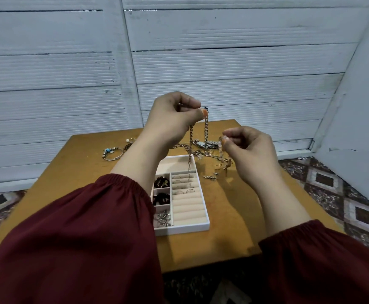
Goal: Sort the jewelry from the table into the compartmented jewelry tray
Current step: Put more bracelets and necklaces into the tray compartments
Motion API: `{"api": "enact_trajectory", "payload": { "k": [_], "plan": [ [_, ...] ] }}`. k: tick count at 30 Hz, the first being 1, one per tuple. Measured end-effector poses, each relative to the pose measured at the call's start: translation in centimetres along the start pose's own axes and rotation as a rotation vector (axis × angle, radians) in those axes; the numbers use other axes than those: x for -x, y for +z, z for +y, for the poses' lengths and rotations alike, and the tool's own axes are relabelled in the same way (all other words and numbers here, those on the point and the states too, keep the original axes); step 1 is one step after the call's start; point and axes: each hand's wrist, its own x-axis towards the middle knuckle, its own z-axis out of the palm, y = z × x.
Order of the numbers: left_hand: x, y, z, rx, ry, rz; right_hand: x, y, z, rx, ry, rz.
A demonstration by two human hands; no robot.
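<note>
Left hand: chain is pinched at its top.
Chain axis: vertical, hung straight below the grip, over the tray.
Right hand: beaded strand is pinched, beside the tray.
Nearer hand: left.

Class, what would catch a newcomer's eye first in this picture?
The left hand, raised mid-frame, pinches a silver chain that dangles over the white jewelry tray. Beside it, the right hand pinches a pale beaded bracelet above the tangled jewelry pile on the wooden table.
</note>
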Motion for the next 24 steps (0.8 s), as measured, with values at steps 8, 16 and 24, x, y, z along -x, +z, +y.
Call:
{"api": "enact_trajectory", "payload": {
  "k": [8,16,24],
  "plan": [
    [1.9,-3.9,-1.2,0.129,-0.061,0.139,1.2,3.8,-1.1,-0.061,-0.02,-0.079],
    [3.1,-7.0,-2.5,0.186,-0.066,0.231,2.3,7.5,-1.8,-0.145,-0.02,-0.16],
    [3.5,-8.1,-4.5,0.169,-0.072,0.26,3.2,10.5,-1.4,-0.159,-0.007,-0.178]
  ]
}}
